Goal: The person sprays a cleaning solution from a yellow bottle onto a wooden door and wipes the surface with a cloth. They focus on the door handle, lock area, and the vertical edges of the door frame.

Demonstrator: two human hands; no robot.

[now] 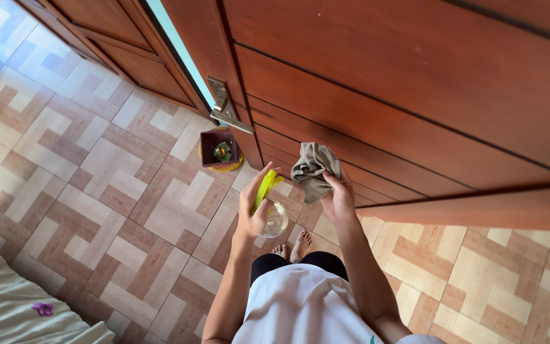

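Head view: spray bottle (268, 207) partly hidden by left hand (253, 213).

Bottle (268, 207) left of cloth (313, 171) (door (415, 95) behind, w/ box (219, 148) at base).

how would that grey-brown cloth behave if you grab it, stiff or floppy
Likely floppy: the cloth bunches into soft folds in the right hand and droops over its fingers. Probably light, since a loose grip holds it. It seems unlikely to slip or roll.
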